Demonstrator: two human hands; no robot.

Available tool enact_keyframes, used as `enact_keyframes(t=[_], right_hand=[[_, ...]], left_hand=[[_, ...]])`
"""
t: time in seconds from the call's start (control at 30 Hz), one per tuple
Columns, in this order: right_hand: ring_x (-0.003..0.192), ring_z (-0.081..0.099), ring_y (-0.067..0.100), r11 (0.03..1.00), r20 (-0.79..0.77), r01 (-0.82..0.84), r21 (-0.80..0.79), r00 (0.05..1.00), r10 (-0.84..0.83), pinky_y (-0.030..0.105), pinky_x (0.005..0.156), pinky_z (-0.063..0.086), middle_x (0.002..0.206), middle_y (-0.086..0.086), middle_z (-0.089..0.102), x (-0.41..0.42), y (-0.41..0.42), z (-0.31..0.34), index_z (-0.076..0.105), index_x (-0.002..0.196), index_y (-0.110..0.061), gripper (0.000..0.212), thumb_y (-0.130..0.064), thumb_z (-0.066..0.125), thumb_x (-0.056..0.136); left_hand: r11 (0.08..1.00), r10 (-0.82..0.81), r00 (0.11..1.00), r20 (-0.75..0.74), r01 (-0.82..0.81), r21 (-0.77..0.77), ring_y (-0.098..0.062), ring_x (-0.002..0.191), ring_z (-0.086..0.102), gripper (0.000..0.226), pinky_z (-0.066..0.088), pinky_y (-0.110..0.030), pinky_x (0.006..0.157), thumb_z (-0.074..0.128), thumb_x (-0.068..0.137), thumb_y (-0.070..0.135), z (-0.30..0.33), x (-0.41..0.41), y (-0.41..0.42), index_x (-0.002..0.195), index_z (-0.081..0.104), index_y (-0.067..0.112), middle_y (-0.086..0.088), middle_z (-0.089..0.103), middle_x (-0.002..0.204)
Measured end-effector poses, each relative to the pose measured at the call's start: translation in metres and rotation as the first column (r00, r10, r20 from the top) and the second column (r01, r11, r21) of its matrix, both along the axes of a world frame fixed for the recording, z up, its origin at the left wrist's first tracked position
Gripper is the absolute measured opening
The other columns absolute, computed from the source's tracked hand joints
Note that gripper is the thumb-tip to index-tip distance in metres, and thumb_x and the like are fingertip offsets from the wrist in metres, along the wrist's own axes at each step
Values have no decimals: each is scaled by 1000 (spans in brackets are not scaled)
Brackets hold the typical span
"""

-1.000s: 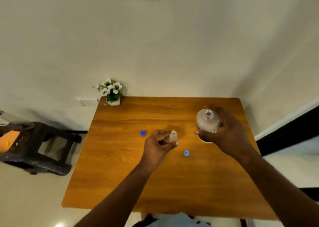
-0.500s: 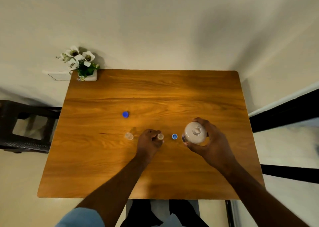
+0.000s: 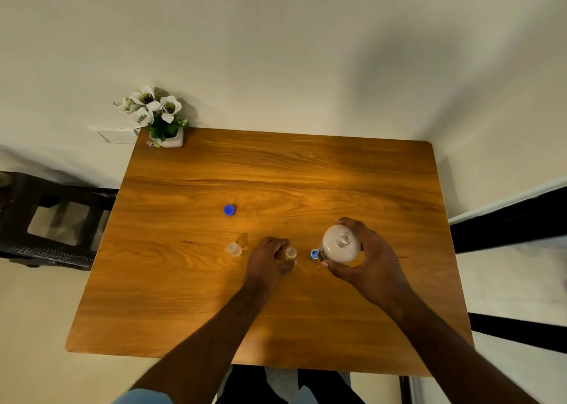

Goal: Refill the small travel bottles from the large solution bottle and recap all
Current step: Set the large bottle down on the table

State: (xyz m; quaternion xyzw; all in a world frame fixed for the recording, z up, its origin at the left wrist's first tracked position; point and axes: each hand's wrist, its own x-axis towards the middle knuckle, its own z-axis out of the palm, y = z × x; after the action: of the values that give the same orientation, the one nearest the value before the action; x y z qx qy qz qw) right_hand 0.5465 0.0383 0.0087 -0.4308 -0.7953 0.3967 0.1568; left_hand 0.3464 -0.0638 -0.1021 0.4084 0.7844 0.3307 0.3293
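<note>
My left hand (image 3: 270,261) grips a small clear travel bottle (image 3: 290,253), uncapped, standing on the wooden table (image 3: 306,170). A second small uncapped bottle (image 3: 234,249) stands alone just left of that hand. My right hand (image 3: 365,259) holds the large solution bottle (image 3: 340,244) upright; its mouth is uncapped and it holds pale liquid. One blue cap (image 3: 314,254) lies between the two hands, touching or nearly touching the large bottle. Another blue cap (image 3: 229,210) lies farther back on the table.
A small white pot of white flowers (image 3: 159,118) stands at the table's far left corner against the wall. A dark plastic stool (image 3: 46,222) sits on the floor to the left. The table's right side meets a wall corner.
The camera tilted down and the view shifted. Both hands lowered toward the table; the small bottle now stands on the surface and the second small bottle has come into view.
</note>
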Motion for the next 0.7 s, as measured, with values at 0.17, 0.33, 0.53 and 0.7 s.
enact_keyframes(t=[0.17, 0.33, 0.53, 0.7], right_hand=[[119, 54, 7, 1000, -61, -28, -3, 998, 28, 32, 95, 51, 130, -14, 57, -29, 18, 2, 50, 134, -34, 81, -45, 89, 64], [111, 49, -2, 999, -47, -50, -16, 998, 49, 6, 88, 40, 126, -15, 54, -79, 39, -19, 51, 133, -33, 82, -42, 91, 62], [113, 57, 14, 997, -41, -59, -49, 998, 57, 37, 94, 55, 129, -1, 61, -138, 58, -52, 54, 135, -21, 82, -29, 93, 63], [116, 58, 21, 997, 9, -72, -32, 997, 72, 40, 97, 52, 131, 3, 61, -164, 60, -74, 52, 137, -18, 83, -28, 92, 65]], left_hand=[[997, 52, 998, 26, -53, 48, -12, 95, 66, 59, 58, -24, 82, 92, 72, 21, 11, -10, -11, 126, 68, 16, 2, 67, 112], [994, 80, 994, 80, -85, 66, -9, 92, 66, 55, 60, -29, 80, 93, 70, 26, 18, -13, -45, 120, 70, 21, 6, 65, 102], [993, 89, 984, 153, -100, 61, -6, 95, 64, 55, 58, -23, 81, 87, 69, 44, 22, -17, -77, 119, 68, 34, 20, 64, 102], [995, 73, 983, 166, -83, 54, -6, 97, 64, 53, 58, -25, 83, 88, 72, 37, 22, -24, -84, 121, 68, 32, 18, 64, 107]])
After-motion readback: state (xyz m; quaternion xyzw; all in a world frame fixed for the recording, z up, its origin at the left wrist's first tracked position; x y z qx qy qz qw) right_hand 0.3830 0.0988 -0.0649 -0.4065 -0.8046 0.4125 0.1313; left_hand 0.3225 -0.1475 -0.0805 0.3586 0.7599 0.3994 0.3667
